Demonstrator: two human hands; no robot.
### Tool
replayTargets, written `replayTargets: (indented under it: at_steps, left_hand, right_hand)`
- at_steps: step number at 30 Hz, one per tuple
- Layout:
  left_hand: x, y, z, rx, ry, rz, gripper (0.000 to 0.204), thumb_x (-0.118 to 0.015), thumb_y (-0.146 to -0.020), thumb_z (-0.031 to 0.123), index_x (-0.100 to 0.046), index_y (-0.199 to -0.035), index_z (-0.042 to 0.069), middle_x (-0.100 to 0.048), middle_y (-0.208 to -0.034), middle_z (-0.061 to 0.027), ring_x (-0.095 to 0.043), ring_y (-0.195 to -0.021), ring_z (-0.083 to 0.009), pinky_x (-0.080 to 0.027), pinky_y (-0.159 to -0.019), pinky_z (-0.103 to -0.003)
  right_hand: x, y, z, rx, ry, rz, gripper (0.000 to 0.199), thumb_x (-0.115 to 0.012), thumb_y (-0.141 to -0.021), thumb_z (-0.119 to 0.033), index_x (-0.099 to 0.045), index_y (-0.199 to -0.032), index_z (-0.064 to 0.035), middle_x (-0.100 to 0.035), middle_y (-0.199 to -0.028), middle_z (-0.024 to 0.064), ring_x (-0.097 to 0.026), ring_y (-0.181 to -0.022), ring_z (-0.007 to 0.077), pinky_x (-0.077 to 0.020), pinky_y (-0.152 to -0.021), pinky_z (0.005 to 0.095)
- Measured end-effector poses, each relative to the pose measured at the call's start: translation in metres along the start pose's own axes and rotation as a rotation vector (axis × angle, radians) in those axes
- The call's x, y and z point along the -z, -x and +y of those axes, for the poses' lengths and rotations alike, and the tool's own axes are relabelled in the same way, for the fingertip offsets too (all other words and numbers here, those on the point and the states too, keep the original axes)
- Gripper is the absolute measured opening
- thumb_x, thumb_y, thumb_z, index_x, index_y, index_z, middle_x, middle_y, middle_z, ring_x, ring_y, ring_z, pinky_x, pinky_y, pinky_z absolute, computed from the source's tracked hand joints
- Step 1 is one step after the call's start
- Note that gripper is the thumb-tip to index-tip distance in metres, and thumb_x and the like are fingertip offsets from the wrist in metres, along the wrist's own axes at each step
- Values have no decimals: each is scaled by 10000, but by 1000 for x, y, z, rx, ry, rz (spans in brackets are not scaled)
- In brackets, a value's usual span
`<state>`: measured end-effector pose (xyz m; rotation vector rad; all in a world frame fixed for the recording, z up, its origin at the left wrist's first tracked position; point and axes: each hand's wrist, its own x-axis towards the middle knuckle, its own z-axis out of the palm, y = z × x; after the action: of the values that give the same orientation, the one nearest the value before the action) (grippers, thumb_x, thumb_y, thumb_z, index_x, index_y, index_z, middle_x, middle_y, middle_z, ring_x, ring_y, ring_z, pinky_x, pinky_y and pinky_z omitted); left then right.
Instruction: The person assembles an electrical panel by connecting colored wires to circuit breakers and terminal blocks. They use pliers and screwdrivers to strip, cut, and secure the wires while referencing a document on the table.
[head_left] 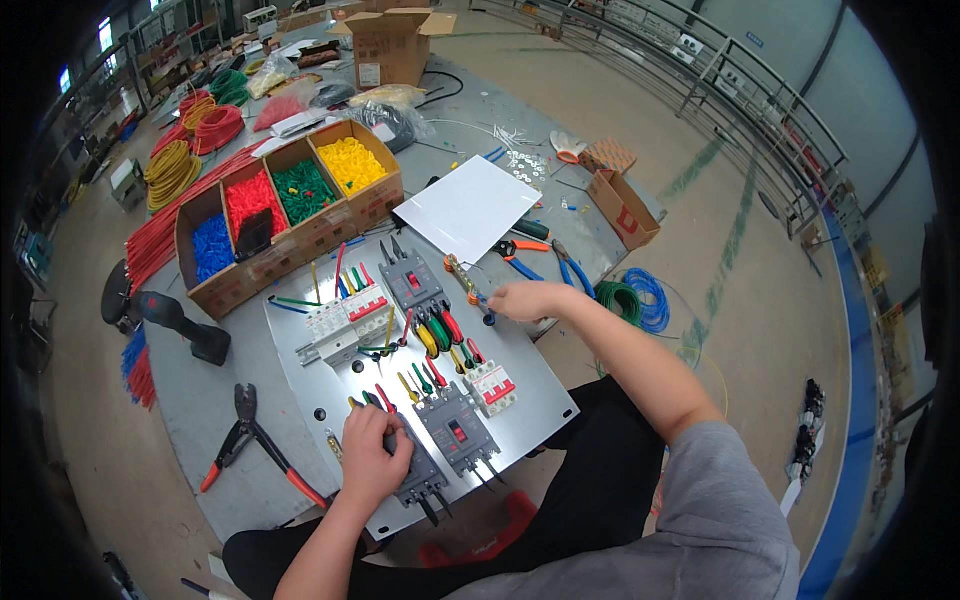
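Observation:
A metal mounting plate [310, 385] carries several circuit breakers and short coloured wires. My left hand [375, 458] is curled over the near-left grey circuit breaker [422, 478], its fingers by the wire ends at the breaker's top; whatever they hold is hidden. Beside it sits another grey breaker [457, 432] with a red switch. My right hand [527, 300] pinches at the near end of a brass terminal bar [460, 275] with orange supports. A small blue piece shows at those fingertips, too small to name. Small white breakers [345, 322] sit on the plate's far-left part.
A cardboard box [290, 232] holds blue, red, green and yellow caps in compartments. Crimping pliers [245, 430] and a black cordless tool [185, 325] are on the left. A white sheet [470, 208], orange-handled cutters [520, 250] and blue-handled pliers [570, 268] lie beyond the plate.

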<state>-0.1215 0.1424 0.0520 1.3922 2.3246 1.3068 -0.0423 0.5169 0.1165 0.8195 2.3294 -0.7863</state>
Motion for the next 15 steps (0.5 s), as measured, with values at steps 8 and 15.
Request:
replayTargets:
  at_steps: [8, 15]
  left_hand:
    - [-2, -3, 1, 4, 10, -17, 95, -709, -828, 57, -618, -851, 42, -568, -833, -103, -562, -848, -323, -445, -795, -439]
    - [-2, -4, 1, -4, 15, -13, 89, -707, -830, 54, -623, -856, 38, -571, -839, -109, -567, -857, -327, -448, -801, -441]
  right_hand:
    - [1, -45, 42, 191, 71, 325, 397, -476, -1130, -353, -741, -1240, -78, -771, -1198, 200, -708, -1187, 404, -460, -1104, 593]
    - [6, -56, 28, 134, 270, 298, 316, -496, -1137, -330, -771, -1161, -176, -785, -1054, 97, -701, -1084, 288, -317, -1122, 571]
